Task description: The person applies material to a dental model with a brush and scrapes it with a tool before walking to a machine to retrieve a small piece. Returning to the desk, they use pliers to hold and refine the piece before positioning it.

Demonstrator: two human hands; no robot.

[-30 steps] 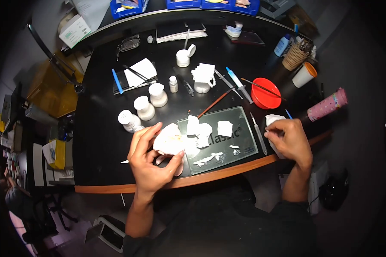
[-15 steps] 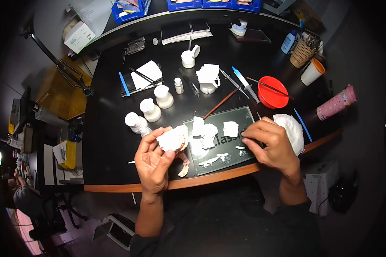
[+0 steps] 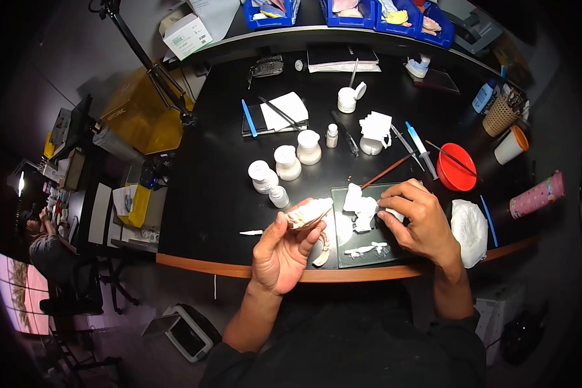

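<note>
My left hand (image 3: 280,254) grips a pale dental cast (image 3: 309,215) with a white upper surface, fingers and thumb around its edges, above the table's front. My right hand (image 3: 415,216) is over the glass slab (image 3: 368,256), its thumb and index fingertips close together at a white square (image 3: 394,211). Whether they pinch that square or something small is hidden. Several white folded pieces (image 3: 362,208) lie on the slab beside the right fingertips. White smears of material (image 3: 367,249) are nearer the front edge. A curved cream piece (image 3: 323,251) lies behind my left hand.
White jars (image 3: 287,163) stand behind my left hand. Further back are an open jar (image 3: 347,100), a syringe (image 3: 421,150) and a red bowl (image 3: 456,167) with a brush across it. A crumpled white mass (image 3: 469,233) lies right of my right hand. A person (image 3: 45,249) sits far left.
The camera view has swung left, so the table appears further right. My left hand has tilted the dental cast to show its side. My right hand has moved left over the white square.
</note>
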